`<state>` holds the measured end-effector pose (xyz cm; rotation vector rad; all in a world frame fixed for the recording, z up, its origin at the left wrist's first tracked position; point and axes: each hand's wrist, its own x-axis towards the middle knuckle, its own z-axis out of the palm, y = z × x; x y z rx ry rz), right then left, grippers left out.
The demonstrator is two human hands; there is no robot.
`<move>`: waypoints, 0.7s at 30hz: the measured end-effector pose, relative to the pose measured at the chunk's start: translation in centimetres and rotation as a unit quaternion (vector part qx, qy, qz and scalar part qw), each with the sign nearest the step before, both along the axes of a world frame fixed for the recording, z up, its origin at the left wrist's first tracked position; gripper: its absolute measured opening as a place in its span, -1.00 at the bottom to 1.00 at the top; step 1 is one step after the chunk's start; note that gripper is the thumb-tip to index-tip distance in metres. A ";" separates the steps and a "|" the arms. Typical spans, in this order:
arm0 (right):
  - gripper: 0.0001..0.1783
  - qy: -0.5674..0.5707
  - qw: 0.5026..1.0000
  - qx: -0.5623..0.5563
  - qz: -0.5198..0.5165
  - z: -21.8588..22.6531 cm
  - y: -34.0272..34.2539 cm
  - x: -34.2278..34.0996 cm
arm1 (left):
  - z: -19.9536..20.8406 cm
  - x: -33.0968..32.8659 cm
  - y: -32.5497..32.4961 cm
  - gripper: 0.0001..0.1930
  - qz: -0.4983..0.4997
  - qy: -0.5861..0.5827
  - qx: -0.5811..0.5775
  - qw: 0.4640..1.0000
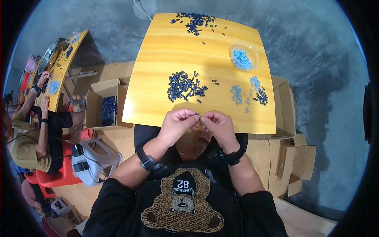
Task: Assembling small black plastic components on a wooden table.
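Note:
At the table's near edge, my left hand [177,125] and my right hand [219,127] meet almost fingertip to fingertip. My left thumb and index finger pinch a small dark blue-black piece [197,114]. The right fingers are also pinched together; whatever they hold is too small to make out. Beyond the left hand lies a pile of small dark cylindrical pieces [182,87]. To the right are loose pale translucent pieces [237,94], light blue pieces [254,82] and a small dark heap [261,96]. A clear round bowl [256,59] holds light blue pieces.
More dark pieces [194,21] lie at the yellow table's [158,51] far edge. An open cardboard box [94,103] with dark contents stands left; other boxes [286,106] stand right. Another person [29,138] works at a table on the left, near a white stool [92,160].

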<state>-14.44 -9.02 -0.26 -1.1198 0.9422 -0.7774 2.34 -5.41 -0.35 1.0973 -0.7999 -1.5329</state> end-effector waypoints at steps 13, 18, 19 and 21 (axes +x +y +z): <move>-0.90 0.032 0.988 -0.143 -0.050 1.6 -0.4 -0.7 | 0.9 -0.1 0.4 -0.86 -0.054 0.000 0.016 0.998; -0.89 0.060 0.981 -0.177 -0.051 1.6 -0.2 -0.7 | 1.1 -0.1 0.5 -0.85 -0.067 0.008 0.015 0.998; -0.89 0.068 0.980 -0.180 -0.050 1.6 -0.2 -0.7 | 1.1 0.0 0.5 -0.85 -0.070 0.004 0.013 0.997; -0.89 0.081 0.975 -0.200 -0.046 1.8 -0.2 -0.6 | 1.1 0.0 0.5 -0.85 -0.073 0.000 0.013 0.997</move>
